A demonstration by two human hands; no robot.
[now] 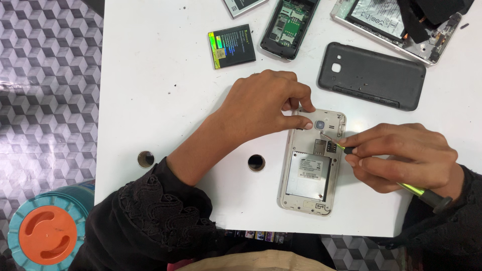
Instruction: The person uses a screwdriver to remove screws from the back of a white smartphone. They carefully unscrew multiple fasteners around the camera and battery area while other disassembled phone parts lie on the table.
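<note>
A pale gold phone [310, 198] lies face down on the white table [165, 85] with its back cover off and its grey battery showing. My left hand [263, 105] presses on the phone's top corner, thumb and fingers beside the camera lens. My right hand [401, 155] grips a thin screwdriver [422, 193] with a green and black handle. Its metal tip rests just below the camera lens, at the top of the phone.
A dark grey back cover [371, 75] lies behind the phone. Further back are a loose black battery [232, 46], an opened dark phone [289, 25] and a dismantled silver phone [396, 25]. Two round holes [256, 162] pierce the table. A teal and orange tub lid [45, 233] sits on the floor at left.
</note>
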